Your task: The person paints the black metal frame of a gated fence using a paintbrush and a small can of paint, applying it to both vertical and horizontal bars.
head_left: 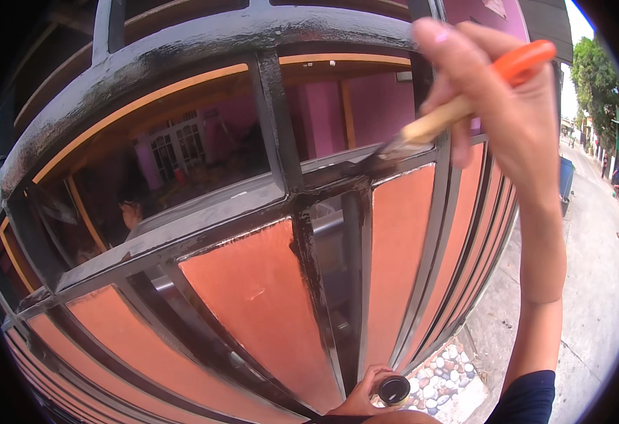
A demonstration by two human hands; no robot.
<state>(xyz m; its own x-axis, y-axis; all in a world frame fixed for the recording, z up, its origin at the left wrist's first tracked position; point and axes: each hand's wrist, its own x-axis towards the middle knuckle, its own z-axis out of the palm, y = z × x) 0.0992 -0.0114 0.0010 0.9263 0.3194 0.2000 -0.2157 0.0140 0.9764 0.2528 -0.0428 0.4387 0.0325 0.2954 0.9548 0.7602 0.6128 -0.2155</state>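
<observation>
A paintbrush point(458, 106) with an orange-tipped wooden handle is pinched in the fingers of the right hand point(497, 92), raised high at the upper right; its dark bristles are laid against a horizontal bar of the black metal gate point(182, 53) (the bar looks wet with black paint). A small round tin point(394, 389) of black paint is gripped by the left hand point(362, 399), low beside the gate's orange panels point(260, 297), above a bed of pebbles point(440, 374)
</observation>
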